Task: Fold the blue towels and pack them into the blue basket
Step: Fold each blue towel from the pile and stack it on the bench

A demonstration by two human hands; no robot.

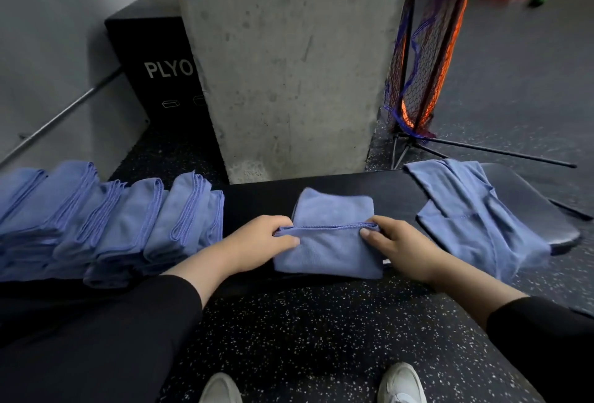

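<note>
Currently, step in hand: folding. One blue towel [331, 235] is being folded on the black bench [257, 200], directly in front of the person.
Towel state: a stitched hem runs straight across the middle of the towel, lifted slightly off the layer beneath; the near half lies flat toward the bench edge.
Left hand [260, 242]: clamped on the left end of the hem, which is pinched between thumb and curled fingers.
Right hand [398, 242]: clamped on the right end of the same hem, thumb pressed on top of the cloth.
Folded stock: a row of folded towels [106, 219] is leaned in overlapping stacks on the left part of the bench, just beside the left forearm.
Unfolded stock: loose towels [466, 209] are draped over the right end of the bench, near the right hand.
Basket: no blue basket is shown; its position cannot be told.
Progress, judged: folding is well advanced, packing is not yet begun.
Next move, judged: the hem is to be carried evenly over the far or near half, both ends level, then the fold is to be pressed flat.
Risk, judged: uneven pull by one hand is likely to skew the edges.
</note>
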